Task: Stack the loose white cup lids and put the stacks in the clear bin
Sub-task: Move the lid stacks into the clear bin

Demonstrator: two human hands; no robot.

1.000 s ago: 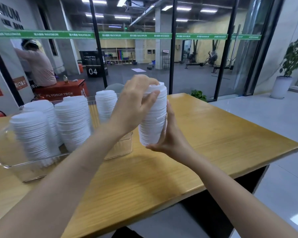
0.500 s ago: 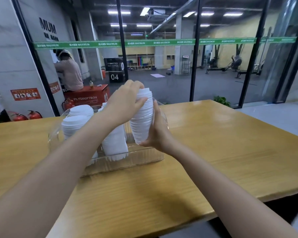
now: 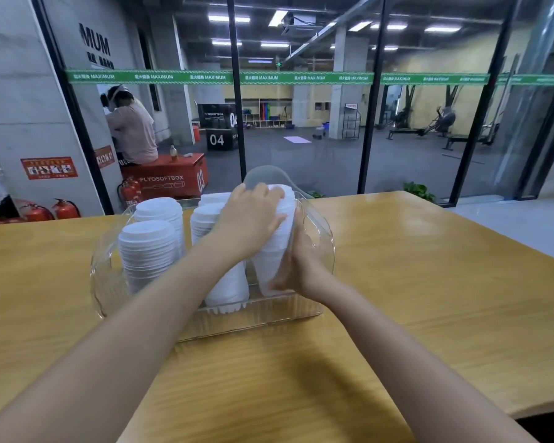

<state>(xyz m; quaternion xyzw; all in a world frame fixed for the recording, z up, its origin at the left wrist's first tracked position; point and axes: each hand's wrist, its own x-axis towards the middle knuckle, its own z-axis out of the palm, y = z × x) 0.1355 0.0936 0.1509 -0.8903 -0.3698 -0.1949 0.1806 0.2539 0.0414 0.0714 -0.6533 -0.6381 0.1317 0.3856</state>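
Observation:
A clear bin [image 3: 269, 318] stands on the wooden table, holding several tall stacks of white lids [image 3: 147, 247]. Both hands carry one more stack of white lids [image 3: 274, 251], now inside the bin at its right end. My left hand [image 3: 251, 215] lies curled over the top and left side of that stack. My right hand [image 3: 293, 266] cups its lower right side from underneath. Whether the stack's bottom touches the bin floor is hidden by my hands.
The wooden table [image 3: 429, 298] spreads wide to the right and front of the bin. Behind it runs a glass wall with black frames. A person [image 3: 130, 129] sits on a red box beyond the glass. Red fire extinguishers [image 3: 64, 209] stand at the left.
Both hands have carried the lid stack leftward and down from above the table into the bin's right end. The stack sits lower between the bin walls than before.

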